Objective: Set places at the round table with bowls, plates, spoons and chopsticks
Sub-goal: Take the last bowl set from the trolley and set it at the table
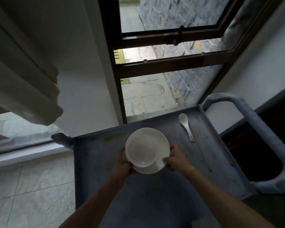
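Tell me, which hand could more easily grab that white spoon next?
The right hand, probably. The spoon lies on the cart top to the right of the plate and bowl; the left hand grips the plate's far side.

Both bare forearms reaching forward, left hand (122, 163) and right hand (177, 159) facing each other, fingers curled in a grip

Bowl (142, 151) and plate (161, 142): white glazed ceramic, smooth, glossy. Spoon (186, 125): same glossy white ceramic. Chopsticks (202, 150): pale wood, matt. Cart top (97, 155): grey-blue, dull, scuffed, looks like plastic. Cart handle (260, 129): matt grey, worn. Window frame (171, 65): dark brown metal, semi-gloss. Floor tiles (31, 186): stone-look, slightly sheened.
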Demonstrator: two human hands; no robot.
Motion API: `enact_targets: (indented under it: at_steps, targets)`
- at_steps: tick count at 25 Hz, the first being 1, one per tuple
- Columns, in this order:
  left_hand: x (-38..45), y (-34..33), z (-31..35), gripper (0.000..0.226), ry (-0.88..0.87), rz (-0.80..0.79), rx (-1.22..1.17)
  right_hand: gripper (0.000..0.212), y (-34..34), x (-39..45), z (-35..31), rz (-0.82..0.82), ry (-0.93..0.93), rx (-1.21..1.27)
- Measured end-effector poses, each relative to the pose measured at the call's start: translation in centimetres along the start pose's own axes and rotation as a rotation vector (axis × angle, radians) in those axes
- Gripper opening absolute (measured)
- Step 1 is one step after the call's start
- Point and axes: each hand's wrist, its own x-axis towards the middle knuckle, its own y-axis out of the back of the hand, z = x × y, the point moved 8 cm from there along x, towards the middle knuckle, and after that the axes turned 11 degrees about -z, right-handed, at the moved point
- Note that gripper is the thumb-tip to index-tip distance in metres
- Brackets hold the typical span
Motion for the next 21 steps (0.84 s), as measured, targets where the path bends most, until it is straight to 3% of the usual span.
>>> enact_targets:
  at_steps: [5,9,11,15,21]
  targets:
    - [0.7,-3.2,-1.0,0.077,0.054,0.037,0.002,0.021,4.3,-0.7,1.7,0.049,0.029,-0.075]
    - [1.0,-4.0,-1.5,0.079,0.027,0.073,0.046,0.022,10.7,-0.7,0.6,0.415,0.060,-0.265]
    - [0.9,-4.4,-1.6,0.080,0.016,0.086,0.050,0.020,13.1,0.6,-0.3,0.490,0.067,-0.315]
    - [0.8,-4.6,-2.0,0.083,0.023,0.119,0.032,0.028,15.7,3.5,-0.6,0.481,0.034,-0.388]
    - [0.9,-5.2,-1.2,0.081,0.033,0.141,0.018,0.032,13.9,5.5,-0.4,0.373,0.045,-0.620]
